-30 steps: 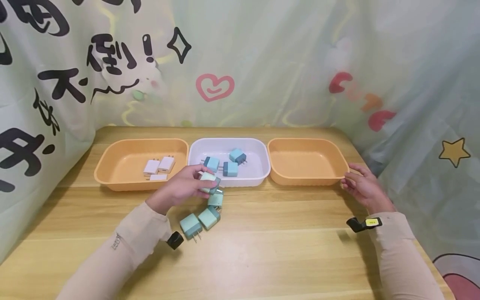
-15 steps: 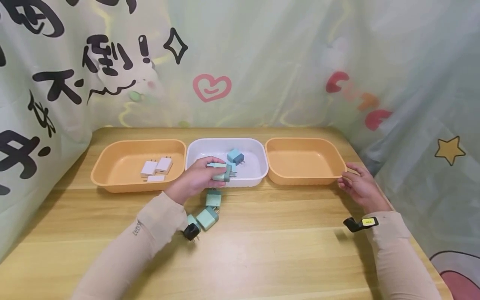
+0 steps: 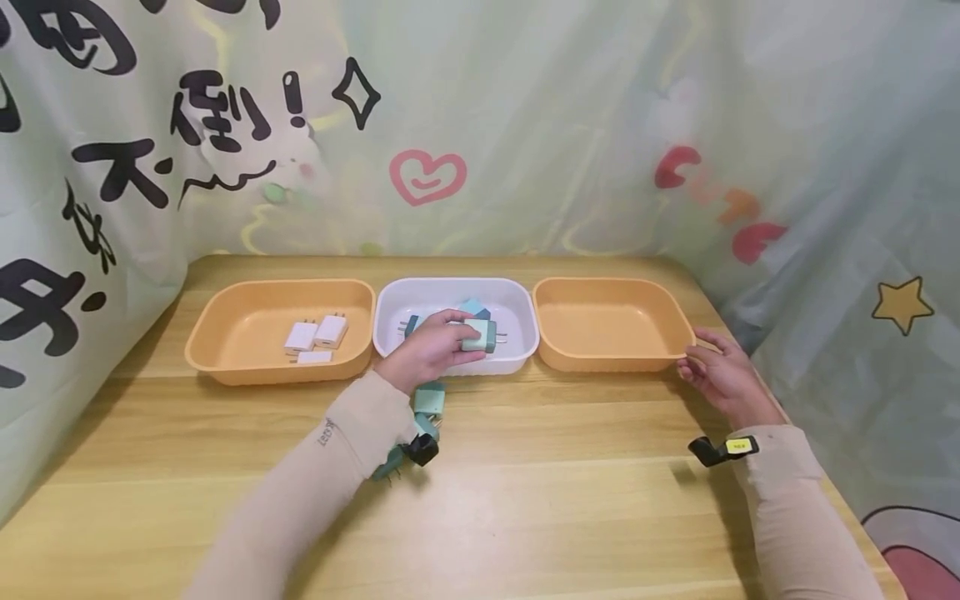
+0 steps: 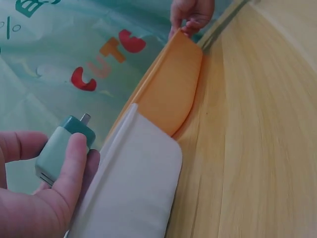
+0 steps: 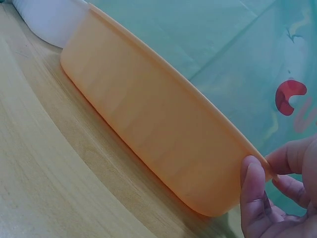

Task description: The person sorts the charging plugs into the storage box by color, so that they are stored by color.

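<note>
My left hand [image 3: 429, 348] pinches a light green charger plug [image 3: 478, 335] between thumb and fingers, above the white tray [image 3: 517, 365]. In the left wrist view the plug's prongs point away from the palm. Blue charger plugs [image 3: 477, 306] lie in that tray, partly hidden by the hand. At the right, my right hand [image 3: 729, 382] pinches the rim of an orange tray [image 5: 153, 114], thumb on the outside. Below the left wrist, green charger plugs [image 3: 430, 400] lie on the table, some partly covered by the sleeve and wrist camera.
Another orange tray [image 3: 281, 373] stands on the left with white charger plugs [image 3: 331, 331] in it. The three trays form a row along the back of the wooden table [image 3: 570, 492]. A printed curtain [image 3: 540, 125] hangs behind and beside it.
My left hand has moved right with the green charger plug, from the white tray's front left edge to over its middle. The right hand has stayed at the orange tray's rim.
</note>
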`<state>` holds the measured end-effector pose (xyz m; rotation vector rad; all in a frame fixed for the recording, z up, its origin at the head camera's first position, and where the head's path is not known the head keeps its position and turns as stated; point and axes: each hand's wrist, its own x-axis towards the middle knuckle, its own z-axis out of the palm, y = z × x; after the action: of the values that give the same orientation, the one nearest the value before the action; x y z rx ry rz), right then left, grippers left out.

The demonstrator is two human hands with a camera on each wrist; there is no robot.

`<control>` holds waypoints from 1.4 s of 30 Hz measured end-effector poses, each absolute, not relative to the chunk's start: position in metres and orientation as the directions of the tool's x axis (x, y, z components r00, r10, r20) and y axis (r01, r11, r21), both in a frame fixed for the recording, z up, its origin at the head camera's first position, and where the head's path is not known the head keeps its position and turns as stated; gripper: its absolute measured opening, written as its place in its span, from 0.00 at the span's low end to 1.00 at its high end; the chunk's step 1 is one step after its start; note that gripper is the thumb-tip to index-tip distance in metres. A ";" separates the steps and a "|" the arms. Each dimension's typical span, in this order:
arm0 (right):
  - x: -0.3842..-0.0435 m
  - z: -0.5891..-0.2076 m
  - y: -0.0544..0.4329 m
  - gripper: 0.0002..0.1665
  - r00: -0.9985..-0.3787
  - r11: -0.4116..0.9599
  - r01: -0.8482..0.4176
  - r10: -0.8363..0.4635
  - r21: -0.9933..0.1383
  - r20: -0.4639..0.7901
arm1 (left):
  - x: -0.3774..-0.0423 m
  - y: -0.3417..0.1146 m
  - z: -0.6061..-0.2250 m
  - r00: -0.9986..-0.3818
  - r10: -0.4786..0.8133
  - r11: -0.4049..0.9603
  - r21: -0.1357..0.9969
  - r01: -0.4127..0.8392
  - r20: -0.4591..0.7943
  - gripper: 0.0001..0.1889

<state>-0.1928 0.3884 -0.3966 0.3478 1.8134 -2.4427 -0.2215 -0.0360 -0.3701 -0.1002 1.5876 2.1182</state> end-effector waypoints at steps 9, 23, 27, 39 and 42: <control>-0.192 -0.404 0.389 0.17 -0.969 -0.326 0.211 0.054 -0.922 -0.240 | -0.237 -0.007 -0.375 -0.869 0.357 -0.208 0.878 -0.431 -0.342 0.20; -0.190 -0.403 0.393 0.18 -0.972 -0.332 0.198 0.051 -0.922 -0.227 | -0.252 0.051 -0.370 -0.855 0.407 -0.269 0.853 -0.448 -0.321 0.21; -0.191 -0.402 0.393 0.17 -0.969 -0.322 0.208 0.060 -0.924 -0.239 | -0.251 0.064 -0.367 -0.874 0.375 -0.237 0.879 -0.414 -0.310 0.20; -0.192 -0.398 0.389 0.17 -0.971 -0.288 0.212 0.050 -0.934 -0.236 | -0.254 0.093 -0.361 -0.891 0.283 -0.309 0.846 -0.435 -0.355 0.20; -0.191 -0.397 0.389 0.17 -0.969 -0.284 0.216 0.055 -0.934 -0.241 | -0.256 0.098 -0.361 -0.890 0.270 -0.352 0.823 -0.446 -0.367 0.20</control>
<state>-0.1910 0.3887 -0.3973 0.3461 1.8150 -2.4144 -0.2561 0.0985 -0.3608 -0.2314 1.4546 2.2635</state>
